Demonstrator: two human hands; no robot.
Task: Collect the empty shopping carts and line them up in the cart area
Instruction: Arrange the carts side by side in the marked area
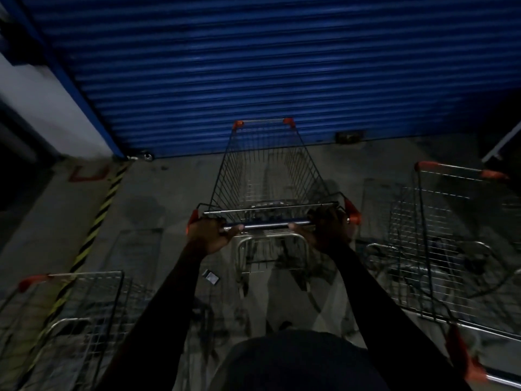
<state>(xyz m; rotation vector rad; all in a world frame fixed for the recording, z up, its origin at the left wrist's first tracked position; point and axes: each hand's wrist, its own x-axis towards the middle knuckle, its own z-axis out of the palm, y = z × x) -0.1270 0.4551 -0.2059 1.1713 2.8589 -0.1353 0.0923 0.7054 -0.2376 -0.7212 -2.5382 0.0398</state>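
Left grip [210, 235] and right grip [328, 230] both clamped round handle [267, 223], spread wide to steer; cart [267, 170] noses toward shutter [253, 66], between left cart [79, 300] and right cart [451, 235], likely lining up.

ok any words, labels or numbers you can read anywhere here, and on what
None can be read; the view is dark and blurred.
Red floor marking: a painted shape, not legible.
Small dropped card: too blurred.
Plate at the blue shutter's foot: too dark.
Cart handle: no label visible.
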